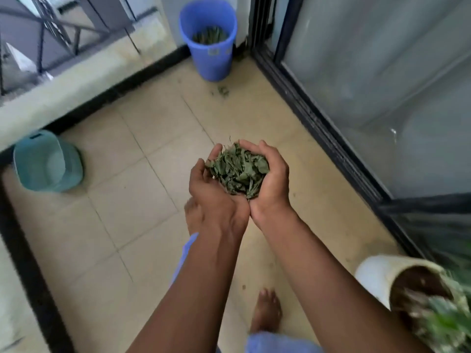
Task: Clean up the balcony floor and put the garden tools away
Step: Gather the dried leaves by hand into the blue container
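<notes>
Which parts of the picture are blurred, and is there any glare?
Head view: the leaves in both hands are fairly sharp; the plant pot at lower right is smeared by motion blur; the glass door shows hazy reflections; light is soft, without hard shadows.

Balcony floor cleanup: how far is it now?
Partly done. The blue bin in the corner already holds leaves. In hand: the left hand and right hand cup a pile of green leaves. Left: a few leaf scraps lie on the tiles before the bin. No garden tools are visible here.
</notes>
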The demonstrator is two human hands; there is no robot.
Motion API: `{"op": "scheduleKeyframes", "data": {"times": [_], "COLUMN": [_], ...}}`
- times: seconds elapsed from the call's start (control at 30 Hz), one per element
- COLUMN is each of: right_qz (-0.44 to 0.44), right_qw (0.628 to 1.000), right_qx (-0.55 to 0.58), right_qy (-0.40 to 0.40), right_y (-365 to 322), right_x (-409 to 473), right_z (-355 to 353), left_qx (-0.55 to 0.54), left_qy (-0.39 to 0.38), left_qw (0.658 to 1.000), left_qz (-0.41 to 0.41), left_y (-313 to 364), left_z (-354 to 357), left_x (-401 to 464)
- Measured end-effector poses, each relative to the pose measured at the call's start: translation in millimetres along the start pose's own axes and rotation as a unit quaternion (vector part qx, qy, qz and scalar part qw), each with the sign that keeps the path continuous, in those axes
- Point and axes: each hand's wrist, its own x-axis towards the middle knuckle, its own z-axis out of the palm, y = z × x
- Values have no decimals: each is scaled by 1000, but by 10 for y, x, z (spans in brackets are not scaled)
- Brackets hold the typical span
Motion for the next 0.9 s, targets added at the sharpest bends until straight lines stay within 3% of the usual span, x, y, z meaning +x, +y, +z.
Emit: {"op": "scheduleKeyframes", "data": {"times": [0.17,0.33,0.4,0.47,0.5,0.53,0.6,0.63,0.7,0.73,0.77,0.8,0.83,0.87,0.9], "right_qz": [-9,46,51,52,63,78,121,150,185,172,135,143,153,165,170], "right_qw": [1000,997,995,992,990,988,981,977,973,966,965,965,971,974,973], "right_qx": [24,59,80,90,86,78,59,46,37,4,-73,-74,-21,20,34], "right_qy": [12,23,42,73,89,105,142,144,136,196,214,206,184,155,152], "right_y": [-177,-412,-560,-715,-799,-871,-1003,-1105,-1303,-1388,-1462,-1461,-1458,-1430,-1400], "right_x": [1434,2800,3289,3792,3996,4238,4647,4746,4880,4891,4907,5017,5054,5077,5070], "right_z": [723,1492,1838,2150,2308,2440,2601,2708,2815,2828,2857,2805,2760,2716,2650], "left_qx": [23,36,69,84,107,79,190,326,636,717,727,786,792,826,828], "left_qy": [-17,-31,-72,-108,-109,-93,-40,-11,-20,11,35,75,103,89,39], "left_qw": [1000,999,995,989,988,991,975,939,770,694,682,614,602,555,559], "left_qz": [-10,-18,-13,-59,-30,-51,-104,-111,-58,-57,-63,10,18,24,24], "left_y": [364,775,949,1192,1312,1387,1343,1170,628,358,148,64,201,281,371], "left_z": [1026,2042,2378,2853,3214,3354,3100,2407,489,-382,-980,-1234,-1086,-1155,-1226], "left_x": [1134,2329,2834,3303,3471,3646,4203,4354,4608,4751,4869,4986,5154,5180,5242]}}
